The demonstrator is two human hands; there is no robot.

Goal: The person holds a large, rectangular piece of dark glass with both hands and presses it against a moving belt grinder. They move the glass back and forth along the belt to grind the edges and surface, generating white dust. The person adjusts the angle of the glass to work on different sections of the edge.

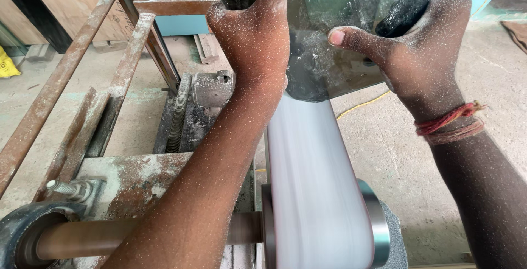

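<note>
you've got a pane of greenish glass (351, 11) pinched between both hands and lowered edge-first onto the running sanding belt (315, 186), which blurs to a white streak as it passes over the metal drum (380, 226). your left hand (255, 38) grips the pane's left edge with the palm flat against it; your right hand (417, 49) clamps the right side, thumb across the near face and fingers behind. holding it from both sides looks meant to keep the edge square and steady on the belt and your fingertips away from it. white dust coats both hands and forearms.

the top of the pane and your left fingertips run out of frame. the contact line with the belt is lost in blur and dust. the drum's shaft (99, 236) runs left into a bearing housing (16, 230) on the rusty frame (137, 175).
</note>
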